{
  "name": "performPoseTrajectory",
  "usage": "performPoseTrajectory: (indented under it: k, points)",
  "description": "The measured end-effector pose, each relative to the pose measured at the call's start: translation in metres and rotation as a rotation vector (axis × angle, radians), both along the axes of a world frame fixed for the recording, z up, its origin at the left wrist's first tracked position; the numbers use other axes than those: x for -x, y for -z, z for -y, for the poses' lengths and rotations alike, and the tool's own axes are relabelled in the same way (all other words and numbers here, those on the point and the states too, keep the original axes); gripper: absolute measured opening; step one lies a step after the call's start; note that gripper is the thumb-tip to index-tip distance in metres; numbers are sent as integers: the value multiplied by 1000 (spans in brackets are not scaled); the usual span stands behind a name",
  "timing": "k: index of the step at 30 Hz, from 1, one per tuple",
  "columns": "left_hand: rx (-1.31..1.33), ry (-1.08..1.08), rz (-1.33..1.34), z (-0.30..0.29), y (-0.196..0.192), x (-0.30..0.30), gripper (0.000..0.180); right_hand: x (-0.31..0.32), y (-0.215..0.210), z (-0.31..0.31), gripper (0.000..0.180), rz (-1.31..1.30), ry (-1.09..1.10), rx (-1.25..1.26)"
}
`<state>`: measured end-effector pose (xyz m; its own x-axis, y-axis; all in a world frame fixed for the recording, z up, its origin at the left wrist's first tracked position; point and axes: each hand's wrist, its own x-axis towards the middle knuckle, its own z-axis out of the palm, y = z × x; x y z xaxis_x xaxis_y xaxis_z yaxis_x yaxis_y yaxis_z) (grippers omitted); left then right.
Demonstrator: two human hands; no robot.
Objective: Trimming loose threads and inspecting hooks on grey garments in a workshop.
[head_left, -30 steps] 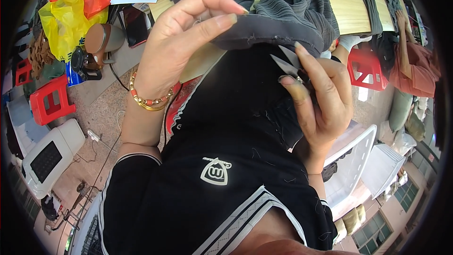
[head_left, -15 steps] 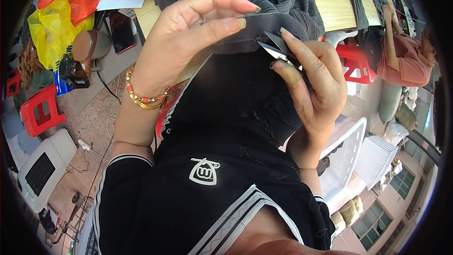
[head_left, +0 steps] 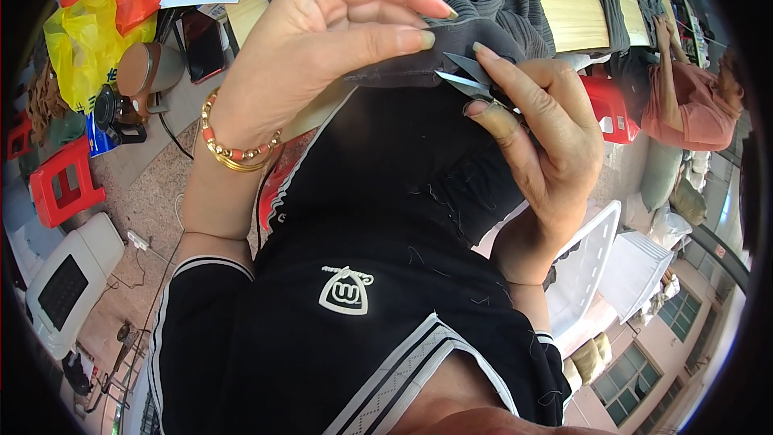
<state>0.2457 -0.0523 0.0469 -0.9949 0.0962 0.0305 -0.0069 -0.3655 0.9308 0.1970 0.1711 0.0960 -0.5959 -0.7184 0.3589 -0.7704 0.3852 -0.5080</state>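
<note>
Dark grey cloth (head_left: pixel 419 64), edge pinched between thumb and fingers of left hand (head_left: pixel 322 40), held up in front of the chest; right hand (head_left: pixel 539 145) closed around small thread snips (head_left: pixel 460 79), blades parted at the cloth's edge; wooden table (head_left: pixel 564 0) beyond; red stool (head_left: pixel 56 185) on floor at left.

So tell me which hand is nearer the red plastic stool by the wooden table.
Right. The right hand, holding small snips, sits just left of the red stool; the left hand, pinching the dark fabric, lies farther left.
</note>
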Motion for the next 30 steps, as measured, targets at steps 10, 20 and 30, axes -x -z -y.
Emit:
performPoseTrajectory:
  k: [10,20,30]
  points:
    - [118,46,9,6,-4,8,27,11,10,2,39,-191,-76,53]
    - [-48,88,124,9,-7,9,35,14,13,-1,38,-172,-82,74]
    - [12,154,28,11,1,16,28,17,8,-2,42,-143,-84,46]
